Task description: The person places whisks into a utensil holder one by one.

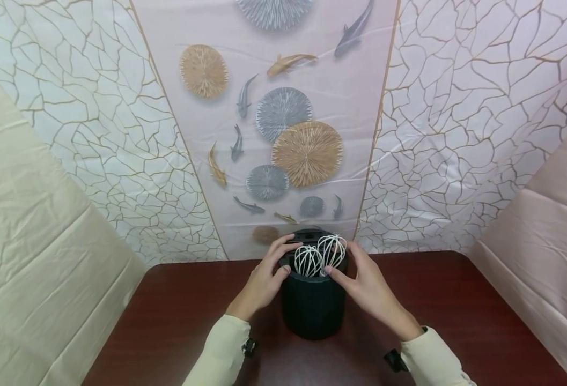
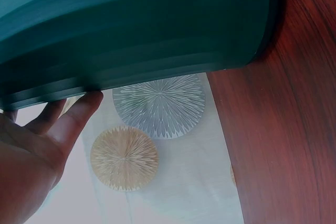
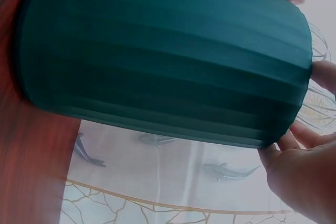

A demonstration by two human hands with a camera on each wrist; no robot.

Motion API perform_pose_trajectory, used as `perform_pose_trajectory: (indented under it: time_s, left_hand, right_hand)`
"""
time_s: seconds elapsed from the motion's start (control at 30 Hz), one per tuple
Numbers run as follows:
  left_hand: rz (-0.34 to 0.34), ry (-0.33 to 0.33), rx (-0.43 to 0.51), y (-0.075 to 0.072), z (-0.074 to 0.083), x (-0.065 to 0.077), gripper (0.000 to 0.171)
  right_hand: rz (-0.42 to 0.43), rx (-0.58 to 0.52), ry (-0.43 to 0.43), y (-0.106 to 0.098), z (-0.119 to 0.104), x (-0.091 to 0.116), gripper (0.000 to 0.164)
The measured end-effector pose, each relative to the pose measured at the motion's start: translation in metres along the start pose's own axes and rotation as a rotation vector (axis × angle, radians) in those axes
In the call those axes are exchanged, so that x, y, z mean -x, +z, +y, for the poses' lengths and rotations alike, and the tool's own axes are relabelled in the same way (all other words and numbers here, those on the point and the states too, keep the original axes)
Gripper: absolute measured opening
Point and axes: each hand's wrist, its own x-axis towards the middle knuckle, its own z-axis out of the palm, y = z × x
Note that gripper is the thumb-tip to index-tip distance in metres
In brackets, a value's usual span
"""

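A dark green ribbed utensil holder (image 1: 314, 308) stands upright on the table, with a black slotted part (image 1: 307, 235) at the back of its mouth. Two white wire whisk heads, a left whisk (image 1: 307, 261) and a right whisk (image 1: 332, 250), stick up out of it; their handles are hidden inside. My left hand (image 1: 266, 276) holds the rim on the left, thumb at the front and fingers reaching toward the back. On the right, my right hand (image 1: 367, 281) grips the rim, its thumb (image 3: 324, 74) over the front edge close to the whisk wires.
The dark red wooden table (image 1: 182, 311) spreads around the holder. Behind it hangs a patterned cloth (image 1: 288, 150) with fish and round motifs, close to the holder's back. Pale fabric panels, a left panel (image 1: 37, 241) and a right panel (image 1: 539, 241), flank the table.
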Motion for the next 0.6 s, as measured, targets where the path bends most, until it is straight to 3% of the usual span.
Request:
perform_pose_trajectory:
  time_s: [0.37, 0.6]
  left_hand:
    - [0.002, -0.013, -0.002, 0.0, -0.003, 0.0, 0.055]
    - [-0.009, -0.003, 0.001, 0.002, -0.005, -0.006, 0.056]
  right_hand:
    - [-0.05, -0.013, -0.053, -0.006, 0.007, 0.005, 0.062]
    - [-0.124, -0.12, -0.083, -0.026, 0.019, 0.0, 0.061]
